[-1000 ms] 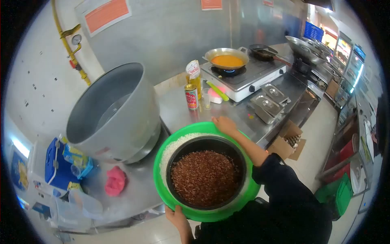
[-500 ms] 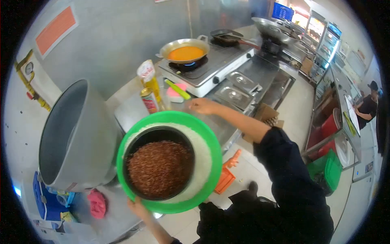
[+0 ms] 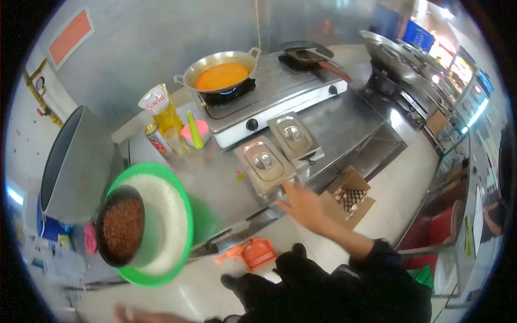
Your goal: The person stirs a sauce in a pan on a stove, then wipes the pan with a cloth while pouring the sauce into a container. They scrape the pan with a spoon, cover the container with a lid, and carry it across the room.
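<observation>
From the head view, I see the right hand [image 3: 306, 207] reaching over the near edge of the bench [image 3: 207, 185], fingers spread and holding nothing I can make out. The closest thing is the near lidded steel pan [image 3: 264, 164], just beyond the fingertips to the far left; whether they touch, I can't tell. Its long axis slants from far left to near right, its near end facing that hand. It is rectangular and shiny, its flat lid recessed around a round center, and a matching far lidded pan [image 3: 293, 135] lies beside it. The left hand [image 3: 141, 315] is low in the view, blurred and cut off, so I can't tell its state; it lies nearer the green basin [image 3: 188, 207] at the bench's left. White rice [image 3: 168, 215] fills that basin around a black pot [image 3: 141, 237] of reddish-brown grains [image 3: 123, 229], which looks tilted.
</observation>
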Motion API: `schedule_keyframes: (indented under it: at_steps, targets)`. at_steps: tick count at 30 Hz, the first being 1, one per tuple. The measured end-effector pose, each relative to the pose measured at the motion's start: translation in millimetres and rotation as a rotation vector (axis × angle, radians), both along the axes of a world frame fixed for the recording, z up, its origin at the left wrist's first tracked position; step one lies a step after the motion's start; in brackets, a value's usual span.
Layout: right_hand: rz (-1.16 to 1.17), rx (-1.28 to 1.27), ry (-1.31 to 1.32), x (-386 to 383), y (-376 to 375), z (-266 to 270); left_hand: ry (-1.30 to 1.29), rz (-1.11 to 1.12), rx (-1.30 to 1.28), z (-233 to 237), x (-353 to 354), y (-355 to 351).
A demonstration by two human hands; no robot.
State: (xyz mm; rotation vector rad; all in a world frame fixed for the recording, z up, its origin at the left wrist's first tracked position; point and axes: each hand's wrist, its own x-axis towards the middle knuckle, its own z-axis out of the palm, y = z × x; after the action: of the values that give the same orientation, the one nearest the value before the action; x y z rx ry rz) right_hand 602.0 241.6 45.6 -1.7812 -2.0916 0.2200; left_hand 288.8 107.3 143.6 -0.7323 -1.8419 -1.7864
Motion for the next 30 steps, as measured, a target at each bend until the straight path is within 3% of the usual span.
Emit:
schedule_keyframes:
  at_steps: [1,2,4,5,7,9,12,15,19,21,22,24,28,30]
  targets:
    - [0.033,0.053,0.079,2.0,4.9,-6.1,-0.095,-0.215,0.141,-14.1,35.3,19.3]
    - [0.066,0.051,0.074,2.5,7.2,-6.6,0.192,-0.585,0.049,-27.7,50.0,41.0]
    - [0.065,0.085,0.207,7.0,9.1,-9.4,0.23,-0.857,-0.454,-1.8,133.0,110.1]
    - [0.1,0.085,0.214,13.7,10.8,-18.9,0.266,-0.971,-0.546,-7.9,155.0,148.7]
    - [0.207,0.138,0.265,19.2,22.1,-33.0,0.087,-1.178,-0.784,-49.3,182.8,216.5]
    - [0.286,0.204,0.254,25.0,25.0,-30.1,0.281,-1.106,-1.118,-63.0,204.9,256.3]
    - [0.362,0.276,0.231,33.3,25.8,-28.6,0.452,-0.94,-1.289,-74.3,225.3,282.9]
    - [0.438,0.273,0.243,47.2,22.7,-20.8,0.397,-0.869,-1.321,-83.8,229.9,296.5]
    - [0.6,0.288,0.274,70.8,25.7,2.5,0.437,-0.95,-1.327,-97.5,217.9,320.6]
    - [0.644,0.296,0.26,81.3,33.6,16.5,0.319,-1.028,-1.515,-89.8,211.0,326.4]
    - [0.635,0.261,0.334,86.2,37.5,23.5,0.32,-1.024,-1.508,-91.7,209.0,328.4]
    - [0.629,0.229,0.405,97.3,44.6,39.1,0.127,-1.04,-1.221,-103.6,203.9,320.6]
    - [0.496,0.069,0.493,119.5,63.3,92.2,0.15,-1.049,-1.13,-106.2,179.0,319.6]
    - [0.407,0.059,0.557,133.3,76.2,117.7,-0.091,-1.193,-0.917,-82.9,161.9,307.8]
